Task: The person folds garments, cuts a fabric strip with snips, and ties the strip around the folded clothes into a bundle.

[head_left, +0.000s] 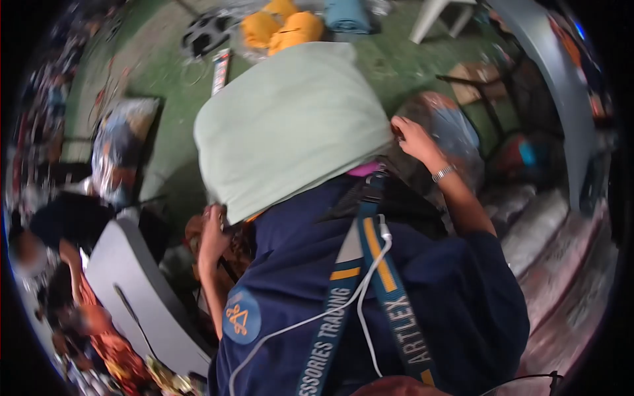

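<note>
A large pale green cloth (pixel 290 125) spreads in front of my body, smooth on top with rounded corners. I cannot tell whether anything lies beneath it. My left hand (pixel 214 231) is closed at the near left corner, its fingers gripping the edge. On the far side, my right hand (pixel 413 140) has curled fingers pinching the cloth's right edge. A small pink patch (pixel 364 169) shows under the near edge, against my dark blue shirt (pixel 304 251).
Yellow rolled bundles (pixel 297 30) and a blue roll (pixel 347 16) lie on the green floor ahead. Plastic-wrapped packs (pixel 122 148) stand left and right. At lower left is a grey table (pixel 142 290), with another person (pixel 69 218) beside it. A cardboard box (pixel 477 80) sits at right.
</note>
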`<action>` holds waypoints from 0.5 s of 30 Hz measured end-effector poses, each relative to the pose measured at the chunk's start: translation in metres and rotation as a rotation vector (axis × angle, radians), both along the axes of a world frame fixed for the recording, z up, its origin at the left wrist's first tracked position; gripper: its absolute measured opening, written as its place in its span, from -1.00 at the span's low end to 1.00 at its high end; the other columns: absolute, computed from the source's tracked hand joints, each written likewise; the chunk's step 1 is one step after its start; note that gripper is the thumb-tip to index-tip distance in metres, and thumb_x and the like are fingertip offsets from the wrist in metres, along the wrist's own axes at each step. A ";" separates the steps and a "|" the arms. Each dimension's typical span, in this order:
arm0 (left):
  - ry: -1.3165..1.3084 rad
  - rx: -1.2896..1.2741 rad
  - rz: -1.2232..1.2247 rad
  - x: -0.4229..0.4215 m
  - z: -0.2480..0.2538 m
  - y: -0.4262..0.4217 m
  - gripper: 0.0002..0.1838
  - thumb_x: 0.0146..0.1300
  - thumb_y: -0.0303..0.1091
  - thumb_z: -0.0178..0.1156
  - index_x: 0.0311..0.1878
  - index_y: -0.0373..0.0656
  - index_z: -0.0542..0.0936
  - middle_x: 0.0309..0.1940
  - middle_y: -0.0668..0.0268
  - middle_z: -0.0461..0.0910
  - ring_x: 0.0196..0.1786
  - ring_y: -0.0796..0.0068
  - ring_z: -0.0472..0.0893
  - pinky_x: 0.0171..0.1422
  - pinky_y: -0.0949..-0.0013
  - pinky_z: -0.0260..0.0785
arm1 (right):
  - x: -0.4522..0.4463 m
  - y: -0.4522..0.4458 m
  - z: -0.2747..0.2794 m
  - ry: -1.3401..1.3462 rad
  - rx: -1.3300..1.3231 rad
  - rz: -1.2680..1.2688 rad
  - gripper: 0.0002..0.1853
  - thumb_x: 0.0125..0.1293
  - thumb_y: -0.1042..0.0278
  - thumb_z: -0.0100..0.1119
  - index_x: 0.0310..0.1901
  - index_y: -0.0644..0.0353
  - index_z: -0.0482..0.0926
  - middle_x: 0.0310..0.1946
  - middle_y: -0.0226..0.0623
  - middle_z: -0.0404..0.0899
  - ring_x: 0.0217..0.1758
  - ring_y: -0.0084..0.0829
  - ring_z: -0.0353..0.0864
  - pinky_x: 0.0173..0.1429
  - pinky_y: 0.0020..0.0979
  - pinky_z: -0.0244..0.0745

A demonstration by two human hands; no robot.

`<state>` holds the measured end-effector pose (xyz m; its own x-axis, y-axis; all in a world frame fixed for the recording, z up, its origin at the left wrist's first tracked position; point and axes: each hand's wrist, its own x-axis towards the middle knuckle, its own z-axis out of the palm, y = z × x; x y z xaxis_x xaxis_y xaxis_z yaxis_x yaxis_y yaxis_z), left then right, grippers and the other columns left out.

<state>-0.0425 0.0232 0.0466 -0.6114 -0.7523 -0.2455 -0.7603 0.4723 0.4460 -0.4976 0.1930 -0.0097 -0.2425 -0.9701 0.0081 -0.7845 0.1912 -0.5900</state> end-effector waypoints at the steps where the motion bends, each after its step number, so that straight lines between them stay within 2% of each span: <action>1: 0.030 0.004 -0.043 0.000 0.004 -0.001 -0.51 -0.24 -0.55 0.24 -0.16 -0.26 0.31 -0.13 0.02 0.32 -0.02 -0.02 0.31 0.01 0.19 0.21 | -0.010 0.013 -0.007 -0.052 0.042 -0.060 -0.81 -0.10 0.63 -0.04 -0.37 0.23 0.28 -0.40 -0.10 0.37 -0.28 -0.04 0.39 -0.25 -0.21 0.31; 2: 0.056 0.010 -0.078 0.000 0.007 -0.001 -0.48 -0.25 -0.56 0.26 -0.12 -0.24 0.30 -0.10 0.05 0.30 -0.02 0.01 0.31 0.01 0.19 0.21 | -0.020 0.027 -0.016 -0.110 0.081 -0.112 -0.84 -0.08 0.60 -0.04 -0.39 0.23 0.29 -0.41 -0.11 0.38 -0.29 -0.07 0.40 -0.26 -0.22 0.32; 4: 0.096 -0.003 -0.094 -0.012 0.020 0.003 -0.41 -0.24 -0.56 0.28 -0.06 -0.22 0.27 -0.09 0.08 0.29 0.01 0.05 0.31 0.05 0.20 0.22 | -0.051 0.077 -0.054 -0.102 0.012 -0.133 -0.83 -0.05 0.61 0.05 -0.38 0.20 0.34 -0.50 -0.22 0.41 -0.44 -0.24 0.45 -0.33 -0.31 0.32; 5: 0.097 -0.001 -0.101 -0.015 0.023 0.004 -0.39 -0.24 -0.55 0.28 -0.03 -0.21 0.26 -0.07 0.07 0.27 0.02 0.04 0.29 0.07 0.18 0.20 | -0.063 0.108 -0.073 -0.166 0.144 -0.255 -0.94 -0.07 0.53 -0.03 -0.48 0.18 0.36 -0.57 -0.16 0.41 -0.43 -0.13 0.42 -0.36 -0.28 0.31; 6: 0.097 -0.002 -0.103 -0.019 0.024 0.004 -0.36 -0.24 -0.55 0.28 -0.01 -0.20 0.24 -0.05 0.05 0.25 0.04 0.02 0.28 0.09 0.17 0.19 | -0.075 0.142 -0.091 -0.041 0.182 -0.236 -0.95 -0.08 0.50 -0.03 -0.50 0.18 0.38 -0.58 -0.13 0.41 -0.47 -0.15 0.43 -0.38 -0.28 0.29; 7: 0.085 0.009 -0.123 -0.025 0.021 0.007 -0.36 -0.24 -0.55 0.28 -0.01 -0.20 0.24 -0.05 0.05 0.25 0.04 0.02 0.28 0.09 0.17 0.19 | -0.093 0.184 -0.118 -0.066 0.296 -0.193 -0.96 -0.07 0.48 -0.02 -0.50 0.19 0.40 -0.54 -0.11 0.44 -0.48 -0.17 0.44 -0.37 -0.26 0.30; 8: 0.059 -0.069 -0.120 -0.029 0.017 0.010 -0.34 -0.23 -0.54 0.28 0.02 -0.19 0.22 -0.03 0.03 0.23 0.05 0.01 0.27 0.11 0.15 0.17 | -0.090 0.220 -0.131 0.145 0.365 -0.245 -0.93 -0.07 0.46 0.02 -0.48 0.20 0.44 -0.52 -0.08 0.46 -0.46 -0.15 0.47 -0.35 -0.22 0.32; 9: 0.036 -0.149 -0.118 -0.035 0.014 0.013 -0.31 -0.23 -0.53 0.28 0.04 -0.18 0.20 -0.01 0.01 0.20 0.07 -0.01 0.25 0.13 0.14 0.15 | -0.078 0.245 -0.139 0.517 0.438 -0.420 -0.86 -0.05 0.46 0.01 -0.41 0.25 0.49 -0.43 -0.01 0.52 -0.35 -0.09 0.52 -0.28 -0.20 0.37; 11: 0.010 -0.226 -0.145 -0.051 0.014 0.021 -0.31 -0.23 -0.56 0.25 0.05 -0.19 0.19 0.00 -0.01 0.18 0.08 -0.03 0.23 0.14 0.13 0.13 | -0.065 0.289 -0.130 0.046 0.932 -0.471 -0.78 0.00 0.45 -0.04 -0.31 0.32 0.51 -0.31 0.07 0.52 -0.21 -0.03 0.52 -0.17 -0.19 0.39; 12: -0.004 -0.308 -0.152 -0.056 0.014 0.024 -0.31 -0.23 -0.58 0.23 0.06 -0.20 0.18 0.01 -0.03 0.16 0.09 -0.05 0.22 0.16 0.12 0.12 | -0.059 0.310 -0.142 0.027 0.936 -0.485 -0.78 0.00 0.45 -0.04 -0.31 0.32 0.51 -0.31 0.07 0.52 -0.21 -0.03 0.52 -0.17 -0.19 0.39; 15: -0.025 -0.348 -0.172 -0.074 0.021 0.031 -0.27 -0.30 -0.61 0.23 0.06 -0.22 0.18 -0.01 -0.02 0.18 0.08 -0.06 0.21 0.16 0.10 0.10 | -0.043 0.365 -0.211 -0.149 0.962 -0.576 -0.72 0.05 0.44 -0.12 -0.23 0.34 0.50 -0.24 0.09 0.50 -0.15 0.00 0.50 -0.08 -0.19 0.38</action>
